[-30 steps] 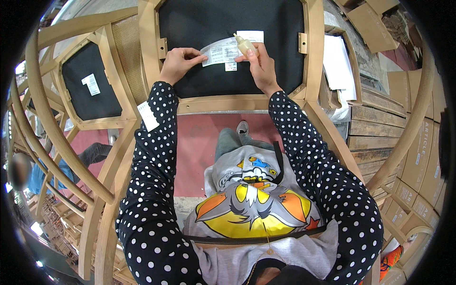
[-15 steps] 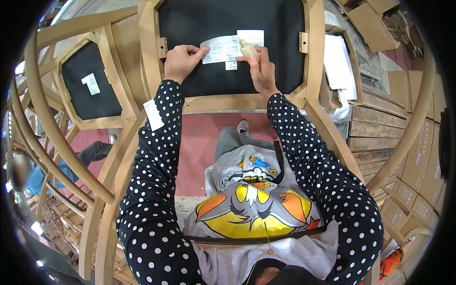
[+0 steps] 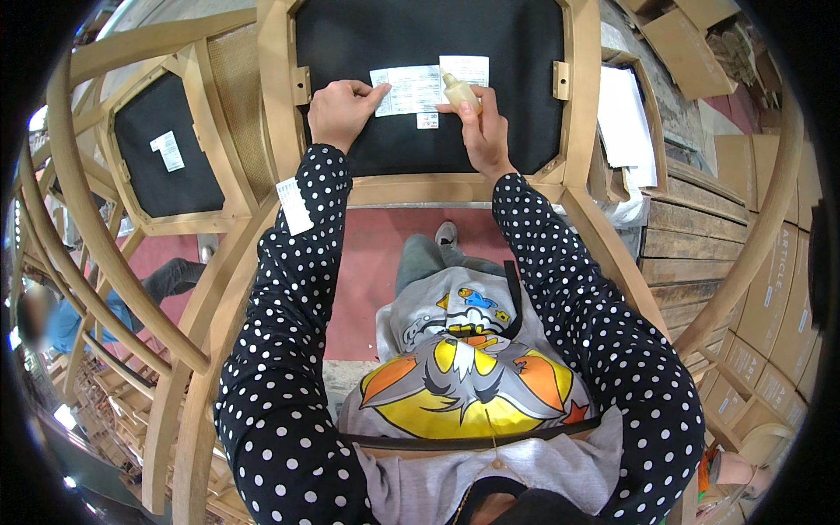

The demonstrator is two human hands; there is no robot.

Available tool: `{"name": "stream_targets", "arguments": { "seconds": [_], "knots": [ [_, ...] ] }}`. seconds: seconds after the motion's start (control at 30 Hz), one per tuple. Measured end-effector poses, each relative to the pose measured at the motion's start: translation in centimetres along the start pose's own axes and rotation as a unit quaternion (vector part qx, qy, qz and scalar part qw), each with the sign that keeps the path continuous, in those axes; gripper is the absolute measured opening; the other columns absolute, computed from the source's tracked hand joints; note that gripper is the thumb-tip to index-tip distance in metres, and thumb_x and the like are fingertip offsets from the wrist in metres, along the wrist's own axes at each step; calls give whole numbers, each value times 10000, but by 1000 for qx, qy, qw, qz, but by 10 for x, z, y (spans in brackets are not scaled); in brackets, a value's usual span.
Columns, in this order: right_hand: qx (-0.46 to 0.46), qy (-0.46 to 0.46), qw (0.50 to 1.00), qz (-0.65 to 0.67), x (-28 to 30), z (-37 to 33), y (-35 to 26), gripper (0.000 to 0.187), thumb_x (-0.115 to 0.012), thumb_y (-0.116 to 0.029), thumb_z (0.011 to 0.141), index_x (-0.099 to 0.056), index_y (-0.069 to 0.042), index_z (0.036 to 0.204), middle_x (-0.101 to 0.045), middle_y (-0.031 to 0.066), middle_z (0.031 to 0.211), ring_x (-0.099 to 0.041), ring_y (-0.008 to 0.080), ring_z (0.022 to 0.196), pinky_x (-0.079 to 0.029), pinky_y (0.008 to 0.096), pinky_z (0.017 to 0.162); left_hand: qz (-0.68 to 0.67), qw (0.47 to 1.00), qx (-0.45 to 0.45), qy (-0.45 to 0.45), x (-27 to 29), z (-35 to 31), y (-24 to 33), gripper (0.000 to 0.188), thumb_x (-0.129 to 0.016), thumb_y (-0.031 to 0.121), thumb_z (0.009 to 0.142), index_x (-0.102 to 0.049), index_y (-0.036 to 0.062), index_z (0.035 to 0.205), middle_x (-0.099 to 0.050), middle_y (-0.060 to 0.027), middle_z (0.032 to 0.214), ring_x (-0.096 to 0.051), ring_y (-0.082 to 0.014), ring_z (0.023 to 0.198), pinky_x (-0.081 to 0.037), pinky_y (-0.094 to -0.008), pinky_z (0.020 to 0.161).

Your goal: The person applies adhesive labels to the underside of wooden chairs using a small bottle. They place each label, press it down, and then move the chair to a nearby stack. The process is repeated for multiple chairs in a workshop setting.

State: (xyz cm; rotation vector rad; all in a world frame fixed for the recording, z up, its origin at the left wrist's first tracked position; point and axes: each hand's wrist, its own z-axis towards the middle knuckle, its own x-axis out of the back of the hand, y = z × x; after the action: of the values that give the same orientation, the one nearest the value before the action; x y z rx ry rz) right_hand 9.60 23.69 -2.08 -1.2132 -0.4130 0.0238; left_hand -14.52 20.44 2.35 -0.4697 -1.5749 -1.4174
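Note:
Across the black fabric underside (image 3: 376,35) of a wooden chair seat lies a wide white printed label (image 3: 407,96). My left hand (image 3: 341,114) is closed, with thumb and forefinger at the label's left edge. A small cream squeeze bottle (image 3: 464,94) with a narrow nozzle sits in my right hand (image 3: 487,144), its tip over the label's right end. Another white label (image 3: 472,65) lies up against that end, and a smaller tag (image 3: 427,122) shows just below. A strip of white stickers (image 3: 295,206) clings to my left sleeve.
The wooden seat frame (image 3: 420,187) runs in front of my wrists. To the left stands another upturned chair (image 3: 166,223), with curved wooden rails nearer me. White papers (image 3: 626,122) lie at the right beside wooden slats (image 3: 687,236). Cardboard boxes (image 3: 761,289) stack farther right. Other people are at both sides.
My left hand and forearm have shifted slightly right, the thumb still at the label's edge. The right hand holds the bottle in nearly the same place. Another person's arm shows more at lower right.

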Motion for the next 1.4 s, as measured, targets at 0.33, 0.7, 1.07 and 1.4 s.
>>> {"name": "stream_targets", "arguments": {
  "seconds": [0.33,0.7,1.07,1.4],
  "knots": [
    [-11,6,1000,-3,0,0,3,320,-502,-313,1066,-489,-37,1227,-787,114,938,-669,192,615,-510,318,613,8,999,-25,45,-5,-6,3,467,-776,544,820,-818,79,829,-727,-103,669,-733,-278,645,-580,-350,627],
    [42,93,993,58,3,5,-4,311,-480,-298,1087,-487,-11,1208,-788,124,931,-593,86,563,-464,248,540,139,975,-131,112,4,-7,4,562,-771,558,835,-674,34,1013,-703,-155,1161,-675,-279,1074,-545,-353,894],
    [-17,177,979,95,24,36,-23,360,-441,-346,1096,-469,4,1176,-781,156,918,-488,55,438,-386,210,430,244,949,-191,65,-55,-64,-19,1075,-545,741,891,-288,-46,1575,-280,-205,1661,-252,-303,1554,-93,-758,1167],
    [-36,174,979,99,23,30,-15,367,-450,-357,1096,-479,1,1172,-782,144,918,-496,50,456,-390,208,436,77,944,-310,76,-97,-25,42,1149,-591,729,876,-200,-83,1589,-207,-259,1675,-193,-346,1572,-108,-708,1189]
  ]
}}
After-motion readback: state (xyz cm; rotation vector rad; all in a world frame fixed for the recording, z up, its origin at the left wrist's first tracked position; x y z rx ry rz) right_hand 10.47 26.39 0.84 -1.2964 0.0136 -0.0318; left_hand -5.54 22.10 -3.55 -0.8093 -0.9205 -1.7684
